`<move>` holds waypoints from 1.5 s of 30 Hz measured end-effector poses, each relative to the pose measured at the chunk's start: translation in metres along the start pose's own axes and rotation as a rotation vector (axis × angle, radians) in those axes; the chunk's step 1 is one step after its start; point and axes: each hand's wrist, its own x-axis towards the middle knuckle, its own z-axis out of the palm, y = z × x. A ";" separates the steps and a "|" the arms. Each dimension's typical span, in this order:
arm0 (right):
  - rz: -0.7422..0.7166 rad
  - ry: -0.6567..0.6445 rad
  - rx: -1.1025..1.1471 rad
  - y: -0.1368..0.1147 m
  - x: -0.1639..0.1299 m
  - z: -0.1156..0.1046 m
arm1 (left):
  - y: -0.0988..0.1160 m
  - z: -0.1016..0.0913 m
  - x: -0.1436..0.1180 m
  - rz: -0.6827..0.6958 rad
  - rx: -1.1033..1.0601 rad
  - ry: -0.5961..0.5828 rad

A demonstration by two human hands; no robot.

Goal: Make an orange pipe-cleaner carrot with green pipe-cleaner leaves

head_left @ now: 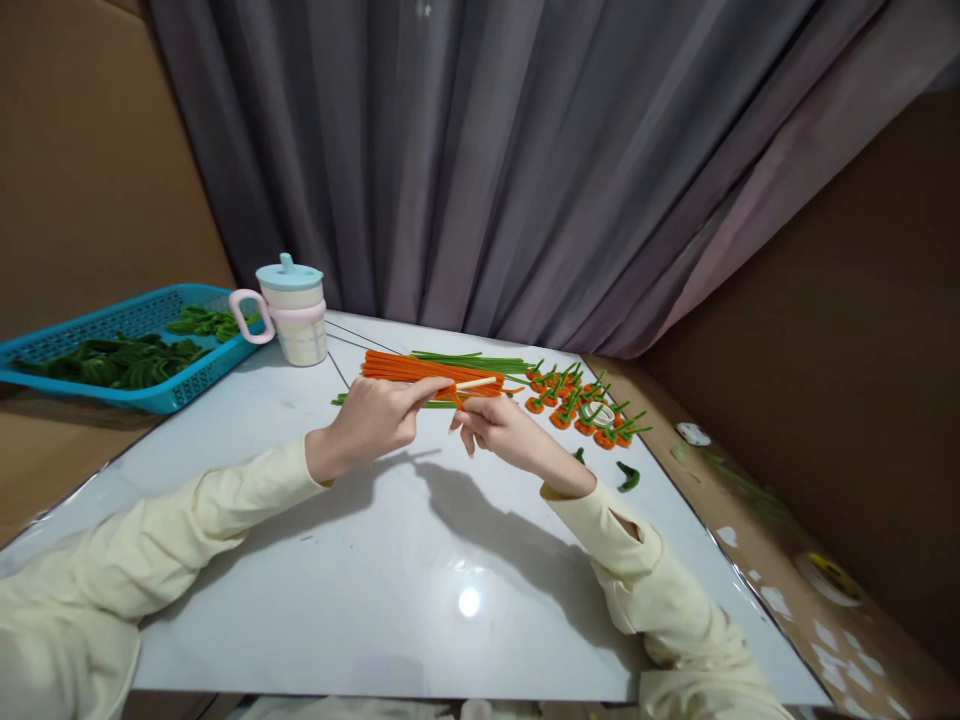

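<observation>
Left hand and right hand met over the counter. Both grips pinched shut on one pale stick with an orange strand at it. Orange bundle lay just beyond the grips; cup far left.

A thin pale stick is pinched level between the left hand and right hand, just above the white table. An orange pipe cleaner is seen bent at its near end, fingers closed around both.
</observation>
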 end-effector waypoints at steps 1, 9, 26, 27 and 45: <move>-0.030 0.035 -0.188 -0.004 -0.003 0.001 | 0.000 0.001 0.000 0.024 0.054 -0.022; -0.163 -0.152 -0.960 -0.011 -0.016 -0.015 | 0.009 -0.008 0.002 0.134 0.055 -0.467; -0.040 -0.197 0.655 0.035 0.010 -0.009 | 0.005 -0.016 0.011 -0.086 -0.547 -0.352; -0.034 -0.171 0.685 0.034 0.012 -0.007 | 0.004 -0.014 0.010 -0.084 -0.517 -0.308; -0.136 -0.162 -1.017 -0.006 -0.009 0.007 | 0.011 -0.003 -0.001 0.050 0.129 -0.530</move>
